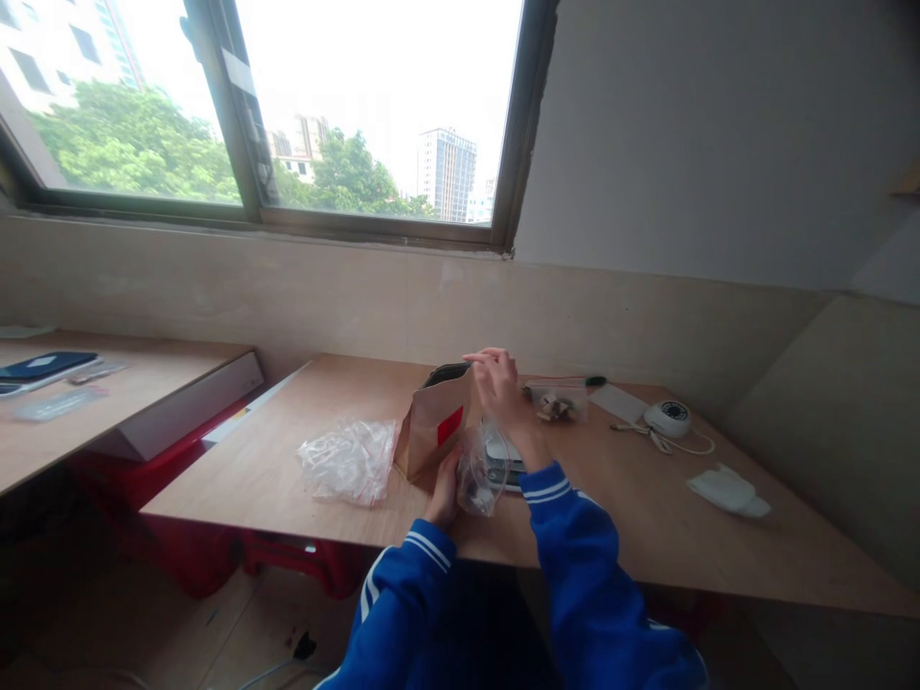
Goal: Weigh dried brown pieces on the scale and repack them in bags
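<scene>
A brown paper bag (435, 422) with a red square label stands slightly tilted on the wooden table, its dark-lined mouth open at the top. My right hand (497, 383) is at the upper right edge of this mouth, fingers bent together on the rim. Low on the bag's right side, my left hand (446, 487) is closed against the lower corner; its fingertips are partly hidden. Touching or just beside that hand is a clear zip bag (483, 479), its contents too blurred to name. Behind it, a flat silver-grey device (509, 460) is partly covered by my right wrist.
Several crumpled clear bags (349, 462) lie left of the paper bag. Rightward are a zip bag of small brown pieces (557, 407), a white dome camera (668, 418) with a cable, and a folded white item (727, 491). Red stools (172, 537) stand below the table.
</scene>
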Available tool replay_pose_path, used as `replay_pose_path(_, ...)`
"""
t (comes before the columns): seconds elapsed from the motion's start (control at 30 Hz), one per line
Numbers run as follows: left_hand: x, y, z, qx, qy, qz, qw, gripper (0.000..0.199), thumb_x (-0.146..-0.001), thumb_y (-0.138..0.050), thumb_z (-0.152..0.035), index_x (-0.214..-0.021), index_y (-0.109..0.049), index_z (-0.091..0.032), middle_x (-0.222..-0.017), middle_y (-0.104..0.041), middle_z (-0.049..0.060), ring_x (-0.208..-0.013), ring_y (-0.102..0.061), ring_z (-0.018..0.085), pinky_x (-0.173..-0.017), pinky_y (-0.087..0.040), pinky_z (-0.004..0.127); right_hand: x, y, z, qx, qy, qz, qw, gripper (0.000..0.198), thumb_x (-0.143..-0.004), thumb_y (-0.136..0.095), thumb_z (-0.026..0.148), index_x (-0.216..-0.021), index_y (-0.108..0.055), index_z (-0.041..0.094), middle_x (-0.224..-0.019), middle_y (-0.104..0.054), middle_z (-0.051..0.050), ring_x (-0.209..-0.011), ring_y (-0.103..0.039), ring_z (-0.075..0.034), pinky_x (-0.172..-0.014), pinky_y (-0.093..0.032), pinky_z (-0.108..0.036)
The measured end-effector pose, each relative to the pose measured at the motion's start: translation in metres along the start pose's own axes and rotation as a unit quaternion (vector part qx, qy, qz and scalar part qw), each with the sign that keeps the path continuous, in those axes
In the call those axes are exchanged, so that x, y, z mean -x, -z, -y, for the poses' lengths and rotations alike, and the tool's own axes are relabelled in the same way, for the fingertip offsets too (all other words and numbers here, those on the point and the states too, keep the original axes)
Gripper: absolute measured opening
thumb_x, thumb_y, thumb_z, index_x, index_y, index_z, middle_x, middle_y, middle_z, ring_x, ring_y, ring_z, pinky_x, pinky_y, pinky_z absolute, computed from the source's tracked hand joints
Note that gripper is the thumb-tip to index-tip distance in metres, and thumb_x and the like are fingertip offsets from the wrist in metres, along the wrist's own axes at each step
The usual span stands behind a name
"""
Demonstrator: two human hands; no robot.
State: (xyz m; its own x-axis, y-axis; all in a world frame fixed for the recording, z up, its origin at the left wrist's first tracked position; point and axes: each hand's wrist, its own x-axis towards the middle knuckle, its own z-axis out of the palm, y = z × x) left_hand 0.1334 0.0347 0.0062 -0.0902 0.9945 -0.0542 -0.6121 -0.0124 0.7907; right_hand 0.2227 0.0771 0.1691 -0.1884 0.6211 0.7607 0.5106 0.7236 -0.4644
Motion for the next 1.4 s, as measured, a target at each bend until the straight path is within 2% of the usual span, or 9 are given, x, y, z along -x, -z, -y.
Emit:
replay_pose_path(0.13,0.003,-0.004,-0.003,0.028,0.023,0.018,0.999,0.053,-0.075,-0.060,-0.060,-0.102,-0.069,-0.015,-0.091,-0.074,0.011,-0.099,-0.065,0.032,-0.090,-0.049,0.042,0.024,0.024,-0.006,-0.114,-0.104,-0.009,0.988,0.020,-0.080,-0.041,0.017,-0.080,-0.060,0.020,-0.083,-0.059,-0.004,-0.077,-0.056,-0.019,-0.071,-0.045,-0.030)
replay_pose_path(0.3,0.006,-0.008,-0.006,0.086,0.070,0.041,0.993,0.060,-0.074,-0.057,-0.066,-0.099,-0.070,-0.012,-0.092,-0.074,0.013,-0.100,-0.065,0.033,-0.091,-0.049,0.041,0.069,0.039,-0.022,-0.165,-0.223,0.291,0.916,0.026,-0.071,-0.039,0.009,-0.064,-0.061,0.020,-0.061,-0.060,0.000,-0.060,-0.057,-0.017,-0.059,-0.044,-0.027)
replay_pose_path(0.37,0.008,-0.010,-0.007,0.110,0.081,0.045,0.990,0.059,-0.075,-0.058,-0.063,-0.100,-0.069,-0.011,-0.094,-0.074,0.013,-0.103,-0.064,0.032,-0.092,-0.048,0.040,0.083,0.034,-0.025,-0.126,-0.217,0.343,0.905,0.028,-0.070,-0.041,0.006,-0.068,-0.065,0.019,-0.067,-0.064,-0.002,-0.064,-0.059,-0.017,-0.062,-0.045,-0.027)
replay_pose_path(0.47,0.009,-0.012,-0.009,0.136,0.092,0.044,0.985,0.053,-0.078,-0.058,-0.057,-0.098,-0.070,-0.009,-0.096,-0.073,0.014,-0.104,-0.064,0.031,-0.094,-0.048,0.038,0.094,0.021,-0.025,-0.064,-0.173,0.326,0.927,0.027,-0.070,-0.049,0.004,-0.086,-0.067,0.017,-0.085,-0.067,-0.005,-0.074,-0.060,-0.018,-0.069,-0.047,-0.029)
replay_pose_path(0.57,0.009,-0.012,-0.009,0.149,0.098,0.044,0.983,0.049,-0.082,-0.054,-0.052,-0.098,-0.070,-0.008,-0.096,-0.073,0.016,-0.104,-0.065,0.030,-0.093,-0.048,0.037,0.098,0.009,-0.023,-0.033,-0.120,0.361,0.924,0.037,-0.070,-0.053,0.001,-0.102,-0.065,0.016,-0.098,-0.066,-0.008,-0.086,-0.059,-0.020,-0.077,-0.048,-0.030)
replay_pose_path(0.67,0.008,-0.010,-0.008,0.156,0.090,0.039,0.983,0.048,-0.084,-0.054,-0.049,-0.102,-0.069,-0.008,-0.097,-0.073,0.016,-0.104,-0.065,0.028,-0.093,-0.049,0.037,0.100,0.003,-0.024,-0.020,-0.101,0.396,0.913,0.034,-0.072,-0.052,0.001,-0.098,-0.067,0.016,-0.095,-0.067,-0.007,-0.085,-0.060,-0.019,-0.079,-0.048,-0.030)
replay_pose_path(0.87,0.008,-0.009,-0.007,0.149,0.103,0.050,0.982,0.046,-0.083,-0.057,-0.049,-0.101,-0.068,-0.009,-0.099,-0.073,0.015,-0.108,-0.063,0.028,-0.095,-0.048,0.036,0.100,0.005,-0.033,-0.004,-0.072,0.371,0.926,0.024,-0.075,-0.055,0.003,-0.089,-0.068,0.017,-0.101,-0.068,-0.008,-0.091,-0.061,-0.022,-0.087,-0.046,-0.035)
replay_pose_path(1.07,0.007,-0.008,-0.008,0.179,0.111,0.080,0.974,0.050,-0.083,-0.054,-0.050,-0.105,-0.067,-0.007,-0.101,-0.072,0.016,-0.112,-0.060,0.030,-0.096,-0.047,0.038,0.100,0.014,-0.035,0.000,-0.069,0.324,0.943,0.006,-0.077,-0.064,0.012,-0.080,-0.065,0.017,-0.087,-0.067,-0.005,-0.079,-0.060,-0.020,-0.075,-0.047,-0.031)
replay_pose_path(1.4,0.010,-0.007,-0.008,0.168,0.116,0.069,0.976,0.046,-0.084,-0.054,-0.050,-0.093,-0.070,-0.008,-0.078,-0.073,0.012,-0.073,-0.068,0.021,-0.073,-0.053,0.030,0.105,0.022,-0.023,-0.115,-0.108,0.321,0.934,0.016,-0.077,-0.063,0.014,-0.093,-0.064,0.019,-0.094,-0.068,-0.003,-0.086,-0.063,-0.020,-0.079,-0.049,-0.032)
